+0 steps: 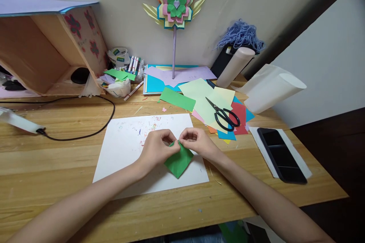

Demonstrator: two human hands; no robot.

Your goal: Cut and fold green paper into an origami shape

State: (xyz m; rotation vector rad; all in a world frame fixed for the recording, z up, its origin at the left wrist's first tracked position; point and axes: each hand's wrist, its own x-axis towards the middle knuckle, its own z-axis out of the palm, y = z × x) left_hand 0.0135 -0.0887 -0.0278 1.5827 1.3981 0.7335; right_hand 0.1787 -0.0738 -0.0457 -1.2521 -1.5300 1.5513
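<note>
1. Green paper (pixel 179 164) hangs right at the fingers (pixel 176 146), its upper corner pinched between them, the rest extending below them over a white sheet (pixel 119 152). It looks light, thin and easily creased, probably crisp rather than slippery; corners and edges seem the best hold, with a gentle pinch.
2. Left hand (pixel 157 145) arches over the paper's left side, thumb and forefinger closed on that corner. Right hand (pixel 201 143) meets it from the other side, fingers curled, its tips closed at the same corner. Both forearms angle inward.
3. Beyond the fingers, rightward, scissors (pixel 218 109) rest on pale paper (pixel 194 90).
</note>
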